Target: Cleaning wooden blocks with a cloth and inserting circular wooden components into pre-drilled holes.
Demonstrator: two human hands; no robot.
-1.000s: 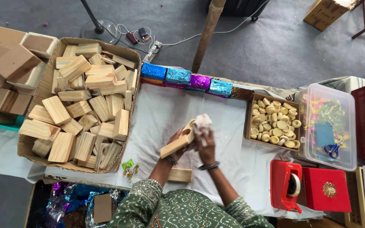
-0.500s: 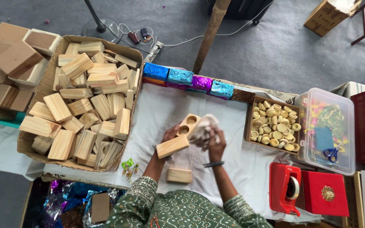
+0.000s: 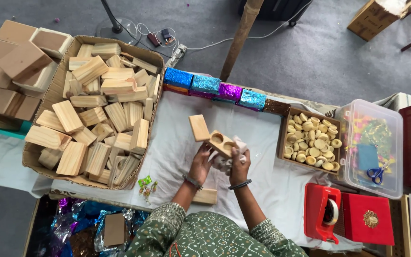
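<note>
We find the left hand [image 3: 201, 162] gripping an opened wooden box [image 3: 211, 134] with two round recesses; right hand [image 3: 238, 163] fingers clutch a white cloth [image 3: 225, 162] against it.

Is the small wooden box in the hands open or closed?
Open. The wooden box has its flat lid swung aside, so two round hollows show. The left hand and right hand hold it.
</note>
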